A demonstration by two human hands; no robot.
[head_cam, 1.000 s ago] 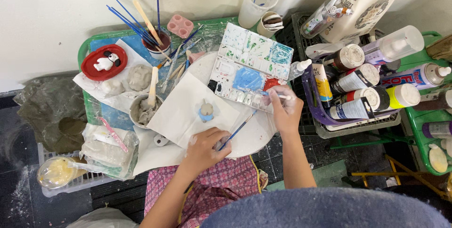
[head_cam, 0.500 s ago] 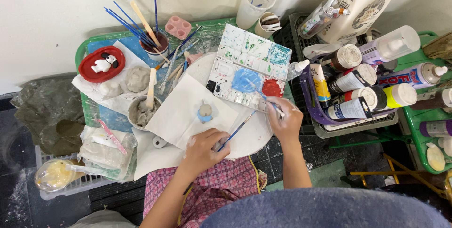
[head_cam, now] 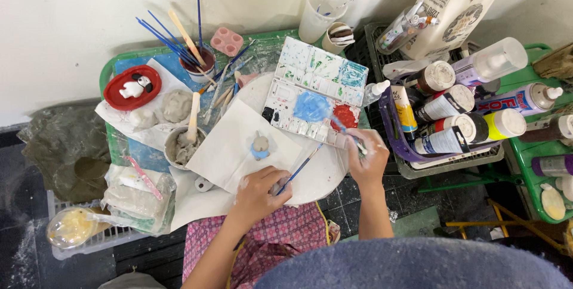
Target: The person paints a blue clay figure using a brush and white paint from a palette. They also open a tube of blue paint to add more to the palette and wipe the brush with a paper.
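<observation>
My left hand [head_cam: 259, 190] rests on the white paper sheet [head_cam: 230, 152] and holds a thin blue brush [head_cam: 298, 171] slanting up to the right. Just beyond its fingers, a small grey-and-blue clay figure [head_cam: 260, 144] stands on the paper. My right hand [head_cam: 367, 159] grips a second brush [head_cam: 343, 131], whose tip lies by the blue and red patches of the white paint palette [head_cam: 316, 95]. Paper and palette lie on a round white turntable [head_cam: 322, 178].
A cup of blue brushes [head_cam: 197, 59], a red dish with a white figure [head_cam: 132, 87] and a bowl of clay with a stick [head_cam: 182, 143] sit at left. A purple basket of paint bottles [head_cam: 397, 140] stands right. A plastic cup [head_cam: 319, 8] is behind.
My right hand has drawn slightly back toward me along the palette's near edge with its brush. My left hand and its brush have stayed almost still.
</observation>
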